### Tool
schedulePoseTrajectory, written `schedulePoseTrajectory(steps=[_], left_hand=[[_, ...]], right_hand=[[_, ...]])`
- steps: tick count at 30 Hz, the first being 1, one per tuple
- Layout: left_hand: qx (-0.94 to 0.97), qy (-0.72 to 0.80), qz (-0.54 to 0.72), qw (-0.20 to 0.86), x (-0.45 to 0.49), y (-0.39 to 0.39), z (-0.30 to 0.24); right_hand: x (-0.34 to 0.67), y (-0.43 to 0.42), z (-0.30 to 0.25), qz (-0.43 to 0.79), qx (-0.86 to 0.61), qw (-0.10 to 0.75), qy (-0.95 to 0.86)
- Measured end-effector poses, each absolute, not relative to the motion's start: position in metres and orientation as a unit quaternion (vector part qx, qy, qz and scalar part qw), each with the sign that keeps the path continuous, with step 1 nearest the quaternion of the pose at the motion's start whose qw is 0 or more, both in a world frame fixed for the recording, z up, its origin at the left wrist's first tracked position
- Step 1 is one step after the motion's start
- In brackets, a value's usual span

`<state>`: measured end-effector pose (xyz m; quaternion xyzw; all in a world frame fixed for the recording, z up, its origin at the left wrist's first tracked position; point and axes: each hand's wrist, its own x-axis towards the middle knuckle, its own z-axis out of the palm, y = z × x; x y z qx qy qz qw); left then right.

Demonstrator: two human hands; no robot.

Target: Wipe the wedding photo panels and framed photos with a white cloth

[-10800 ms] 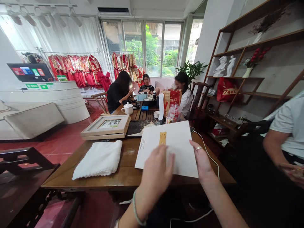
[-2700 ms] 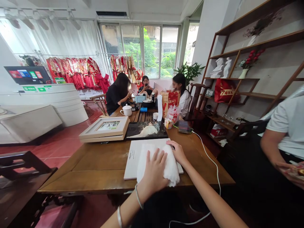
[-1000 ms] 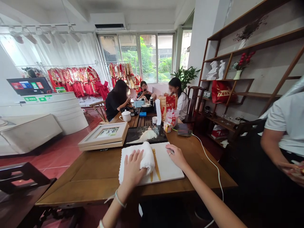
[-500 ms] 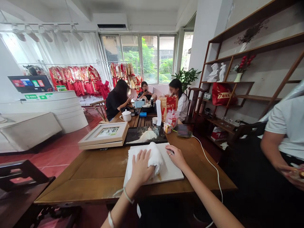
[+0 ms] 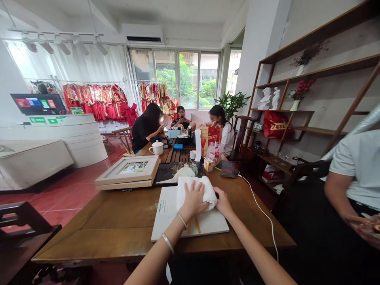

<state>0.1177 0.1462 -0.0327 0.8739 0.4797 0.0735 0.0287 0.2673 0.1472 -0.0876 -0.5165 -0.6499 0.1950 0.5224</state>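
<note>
The person's left hand lies with spread fingers on a folded, fluffy white cloth, which covers the upper middle of a flat, white rectangular board near the front edge of a brown wooden table. The right hand is bent at the board's right edge, beside the cloth; whether it grips the board cannot be told. Yellowish-tan strips show on the board below the cloth.

Bare left forearm slanting toward 1 o'clock, left grip palm down, fingers spread toward 12 o'clock, right forearm slanting toward 11 o'clock, right grip at the left's 3 o'clock, fingers curled
</note>
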Motion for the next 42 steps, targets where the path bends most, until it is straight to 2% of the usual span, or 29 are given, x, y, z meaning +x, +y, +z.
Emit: schedulePoseTrajectory(steps=[13, 24, 29, 36, 42], left_hand=[[0.852, 0.513, 0.065, 0.083, 0.124, 0.025, -0.037], [0.794, 0.603, 0.076, 0.027, 0.131, 0.087, -0.022], [0.808, 0.585, 0.071, 0.006, 0.139, 0.062, -0.033], [0.847, 0.514, 0.075, 0.115, 0.111, 0.009, -0.044], [0.773, 0.627, 0.078, 0.045, 0.083, 0.043, -0.032]], right_hand=[[0.276, 0.159, -0.102, 0.211, -0.515, 0.535, -0.636], [0.275, 0.157, -0.104, 0.211, -0.506, 0.522, -0.654], [0.276, 0.157, -0.102, 0.211, -0.503, 0.512, -0.663], [0.274, 0.153, -0.1, 0.199, -0.512, 0.512, -0.66], [0.27, 0.15, -0.098, 0.175, -0.538, 0.499, -0.657]])
